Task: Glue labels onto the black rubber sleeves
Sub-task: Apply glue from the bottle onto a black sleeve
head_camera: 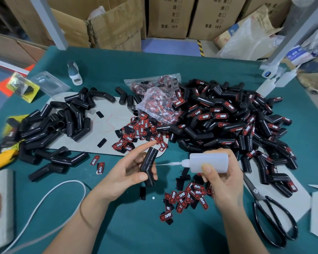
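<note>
My left hand (126, 173) grips a bent black rubber sleeve (148, 165) upright above the green table. My right hand (222, 180) holds a white glue bottle (208, 162) on its side, and its thin needle tip touches the sleeve's side. Loose red-and-black labels (186, 196) lie just below the hands, with more labels (139, 134) beyond the sleeve. Unlabelled sleeves (61, 123) are heaped at the left. A big pile of labelled sleeves (233, 121) fills the right.
Black scissors (270, 217) lie at the right on grey card. A plastic bag of labels (158, 103) sits at centre back. A yellow knife (2, 158), a white cord (50, 197) and a power strip (0, 204) are at the left. Cardboard boxes (171, 17) stand behind.
</note>
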`<state>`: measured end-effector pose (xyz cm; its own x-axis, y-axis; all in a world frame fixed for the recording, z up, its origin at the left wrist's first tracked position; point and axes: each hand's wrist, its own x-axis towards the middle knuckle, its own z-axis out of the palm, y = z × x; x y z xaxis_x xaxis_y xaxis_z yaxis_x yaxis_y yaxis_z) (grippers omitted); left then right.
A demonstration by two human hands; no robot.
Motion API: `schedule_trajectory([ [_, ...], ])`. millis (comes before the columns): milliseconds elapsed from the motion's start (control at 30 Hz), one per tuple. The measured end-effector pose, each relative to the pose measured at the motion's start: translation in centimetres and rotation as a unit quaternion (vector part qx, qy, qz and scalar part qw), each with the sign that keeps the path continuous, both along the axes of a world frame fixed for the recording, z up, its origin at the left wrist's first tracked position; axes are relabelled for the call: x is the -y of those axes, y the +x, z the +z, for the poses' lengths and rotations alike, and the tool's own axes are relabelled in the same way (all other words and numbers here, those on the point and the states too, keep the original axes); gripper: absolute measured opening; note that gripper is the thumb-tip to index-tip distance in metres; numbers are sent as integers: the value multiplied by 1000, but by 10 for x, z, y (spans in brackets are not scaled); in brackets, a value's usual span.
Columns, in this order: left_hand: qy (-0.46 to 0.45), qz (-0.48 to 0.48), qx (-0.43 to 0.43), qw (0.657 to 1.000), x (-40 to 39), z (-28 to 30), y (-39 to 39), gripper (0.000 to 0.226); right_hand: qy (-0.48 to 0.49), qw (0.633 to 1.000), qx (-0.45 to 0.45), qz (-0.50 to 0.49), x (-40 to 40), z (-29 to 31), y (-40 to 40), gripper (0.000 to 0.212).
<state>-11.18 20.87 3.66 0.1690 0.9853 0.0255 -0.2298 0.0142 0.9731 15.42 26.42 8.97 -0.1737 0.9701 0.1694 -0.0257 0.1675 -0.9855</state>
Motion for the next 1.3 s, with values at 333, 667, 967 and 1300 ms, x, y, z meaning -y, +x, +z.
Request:
schedule_trajectory([
  [333,4,-4,7,1000,0,5,2,78,2,1000,7,-1,1,3,-1,18],
  [667,0,-9,21,1000,0,5,3,78,12,1000,6,4,2,4,-1,18],
  [967,-5,-12,29,999,0,7,3,78,18,1000,-1,5,1,2,-1,18],
  [1300,-6,-8,34,999,0,11,4,76,25,1000,5,3,1,4,0,18],
])
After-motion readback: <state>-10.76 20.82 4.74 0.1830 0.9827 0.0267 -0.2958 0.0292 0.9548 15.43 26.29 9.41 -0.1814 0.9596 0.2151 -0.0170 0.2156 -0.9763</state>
